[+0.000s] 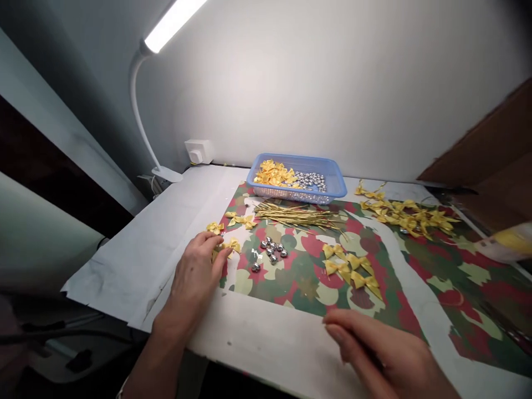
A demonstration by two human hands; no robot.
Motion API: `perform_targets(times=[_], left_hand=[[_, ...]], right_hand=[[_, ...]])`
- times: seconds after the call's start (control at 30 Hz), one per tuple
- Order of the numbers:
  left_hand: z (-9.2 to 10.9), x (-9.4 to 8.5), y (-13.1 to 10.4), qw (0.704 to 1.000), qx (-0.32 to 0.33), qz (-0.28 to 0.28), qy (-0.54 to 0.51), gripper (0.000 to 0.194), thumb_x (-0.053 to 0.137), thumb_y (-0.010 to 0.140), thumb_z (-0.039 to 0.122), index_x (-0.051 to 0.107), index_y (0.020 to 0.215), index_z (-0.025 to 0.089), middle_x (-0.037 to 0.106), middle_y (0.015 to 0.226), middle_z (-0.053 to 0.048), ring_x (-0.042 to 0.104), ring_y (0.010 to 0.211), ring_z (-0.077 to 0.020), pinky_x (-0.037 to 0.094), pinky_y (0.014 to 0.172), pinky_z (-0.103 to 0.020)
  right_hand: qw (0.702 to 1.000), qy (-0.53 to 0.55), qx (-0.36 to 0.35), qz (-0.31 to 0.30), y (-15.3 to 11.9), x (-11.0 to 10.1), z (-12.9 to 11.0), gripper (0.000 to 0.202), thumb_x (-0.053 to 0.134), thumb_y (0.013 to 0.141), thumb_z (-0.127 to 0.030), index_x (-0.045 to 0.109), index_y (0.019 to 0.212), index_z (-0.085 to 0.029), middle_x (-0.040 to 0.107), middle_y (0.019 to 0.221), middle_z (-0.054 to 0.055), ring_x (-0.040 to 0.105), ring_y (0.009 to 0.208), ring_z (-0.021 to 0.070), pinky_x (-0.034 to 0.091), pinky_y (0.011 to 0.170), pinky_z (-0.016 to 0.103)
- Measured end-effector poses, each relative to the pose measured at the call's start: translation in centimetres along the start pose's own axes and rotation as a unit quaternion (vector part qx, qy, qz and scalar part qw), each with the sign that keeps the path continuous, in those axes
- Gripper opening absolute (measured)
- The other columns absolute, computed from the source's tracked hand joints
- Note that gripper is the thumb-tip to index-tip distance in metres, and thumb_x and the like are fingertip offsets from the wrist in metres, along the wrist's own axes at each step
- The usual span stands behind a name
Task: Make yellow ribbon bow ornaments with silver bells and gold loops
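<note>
My left hand rests at the left of the patterned mat, its fingers curled in a loose pinch at a yellow ribbon bow. Its fingers partly cover that bow. Just beyond lie more yellow bows. Low over the table's front edge is my right hand, thumb and forefinger pressed together; whatever they may hold does not show. Between the hands sit several small silver bells, with a single bell apart from them. A group of yellow bows lies ahead of my right hand.
A bundle of gold twist ties lies before a blue plastic basket containing yellow bows and silver bells. At right is a pile of bows with gold ties. A clip-on lamp stands back left; a cardboard box is at far right.
</note>
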State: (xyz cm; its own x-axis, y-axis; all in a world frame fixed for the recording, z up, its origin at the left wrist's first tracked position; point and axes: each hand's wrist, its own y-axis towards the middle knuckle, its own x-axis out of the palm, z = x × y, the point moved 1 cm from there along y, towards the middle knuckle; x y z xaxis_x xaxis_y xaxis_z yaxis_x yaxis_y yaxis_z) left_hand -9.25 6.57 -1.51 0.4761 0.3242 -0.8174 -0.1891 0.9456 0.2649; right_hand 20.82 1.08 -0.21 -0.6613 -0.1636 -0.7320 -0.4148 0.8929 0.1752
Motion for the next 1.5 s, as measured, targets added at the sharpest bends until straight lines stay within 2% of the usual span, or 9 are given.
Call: perform_targets(times=[0.17, 0.27, 0.4, 0.6, 0.73, 0.87, 1.13, 1.33, 1.5], left_hand=[[-0.7, 1.1, 1.1, 0.998, 0.047, -0.027, 0.033, 0.017, 0.059, 0.085, 0.034, 0.067, 0.077, 0.022, 0.071, 0.108, -0.014, 0.065, 0.106, -0.0371, 0.048, 0.096, -0.048], [-0.9, 0.8, 0.8, 0.997, 0.052, -0.032, 0.036, 0.016, 0.059, 0.084, 0.037, 0.064, 0.075, 0.024, 0.072, 0.089, -0.009, 0.068, 0.088, -0.0355, 0.051, 0.076, -0.043], [0.3, -0.2, -0.9, 0.997, -0.034, -0.019, -0.061, 0.020, 0.067, 0.083, 0.046, 0.067, 0.093, 0.028, 0.076, 0.090, 0.003, 0.073, 0.083, -0.0284, 0.054, 0.065, -0.031], [3.1, 0.2, -4.0, 0.959, -0.065, -0.015, -0.274, 0.030, 0.078, 0.079, 0.045, 0.066, 0.102, 0.030, 0.074, 0.101, 0.002, 0.072, 0.097, -0.0261, 0.057, 0.094, -0.033], [4.2, 1.0, -5.3, 0.950, -0.079, -0.056, -0.296, 0.027, 0.078, 0.078, 0.046, 0.069, 0.099, 0.030, 0.075, 0.104, 0.001, 0.070, 0.102, -0.0276, 0.058, 0.094, -0.031], [5.7, 1.0, -6.0, 0.937, -0.094, -0.071, -0.328, 0.028, 0.081, 0.076, 0.046, 0.073, 0.097, 0.029, 0.077, 0.103, -0.001, 0.072, 0.101, -0.0283, 0.060, 0.086, -0.028], [10.0, 1.7, -6.2, 0.822, -0.133, -0.270, -0.484, 0.015, 0.075, 0.086, 0.038, 0.075, 0.091, 0.024, 0.073, 0.083, -0.001, 0.068, 0.079, -0.0180, 0.058, 0.071, -0.022], [11.1, 2.2, -6.2, 0.784, -0.105, -0.333, -0.514, 0.015, 0.068, 0.093, 0.034, 0.074, 0.096, 0.021, 0.070, 0.086, -0.002, 0.064, 0.080, -0.0164, 0.054, 0.074, -0.024], [11.6, 1.9, -6.4, 0.776, -0.076, -0.361, -0.511, 0.015, 0.064, 0.097, 0.030, 0.076, 0.104, 0.024, 0.073, 0.092, -0.001, 0.066, 0.088, -0.0168, 0.052, 0.078, -0.023]], right_hand=[[0.996, 0.041, 0.001, -0.079, -0.4, 0.6, -2.1, 0.023, 0.044, 0.102, -0.025, 0.064, 0.090, -0.022, 0.071, 0.079, 0.001, 0.066, 0.068, 0.0152, 0.046, 0.062, 0.024], [0.994, 0.062, -0.007, -0.086, -1.0, 1.0, -2.1, 0.020, 0.047, 0.098, -0.021, 0.064, 0.087, -0.020, 0.069, 0.077, 0.001, 0.063, 0.065, 0.0145, 0.043, 0.061, 0.024], [0.995, 0.083, -0.008, -0.056, -1.3, 1.0, -1.8, 0.018, 0.050, 0.097, -0.018, 0.065, 0.088, -0.019, 0.069, 0.078, 0.001, 0.062, 0.067, 0.0143, 0.044, 0.063, 0.024], [0.988, -0.044, 0.048, 0.143, -0.2, -2.6, 1.6, 0.023, 0.043, 0.100, -0.014, 0.065, 0.094, -0.018, 0.069, 0.091, 0.007, 0.066, 0.081, 0.0178, 0.053, 0.071, 0.028], [0.981, -0.138, 0.057, 0.123, 0.3, -3.4, 4.5, 0.031, 0.041, 0.099, -0.011, 0.068, 0.111, -0.018, 0.070, 0.117, 0.013, 0.068, 0.107, 0.0246, 0.059, 0.087, 0.038], [0.981, -0.179, 0.030, 0.075, -0.4, -1.6, 6.1, 0.037, 0.042, 0.099, -0.011, 0.068, 0.124, -0.017, 0.067, 0.132, 0.015, 0.060, 0.127, 0.0327, 0.053, 0.104, 0.054], [0.979, -0.198, 0.006, 0.050, -1.5, -1.5, 6.9, 0.038, 0.043, 0.102, -0.018, 0.066, 0.133, -0.016, 0.055, 0.147, 0.016, 0.050, 0.138, 0.0354, 0.048, 0.109, 0.059], [0.990, -0.013, 0.039, 0.134, -1.9, -3.0, 3.0, 0.029, 0.053, 0.100, -0.027, 0.068, 0.125, -0.028, 0.066, 0.134, 0.008, 0.063, 0.124, 0.0279, 0.057, 0.100, 0.040], [0.943, 0.295, 0.155, 0.020, -1.0, -1.8, 0.4, 0.025, 0.057, 0.099, -0.041, 0.065, 0.119, -0.027, 0.071, 0.105, 0.004, 0.069, 0.084, 0.0154, 0.059, 0.072, 0.024]])
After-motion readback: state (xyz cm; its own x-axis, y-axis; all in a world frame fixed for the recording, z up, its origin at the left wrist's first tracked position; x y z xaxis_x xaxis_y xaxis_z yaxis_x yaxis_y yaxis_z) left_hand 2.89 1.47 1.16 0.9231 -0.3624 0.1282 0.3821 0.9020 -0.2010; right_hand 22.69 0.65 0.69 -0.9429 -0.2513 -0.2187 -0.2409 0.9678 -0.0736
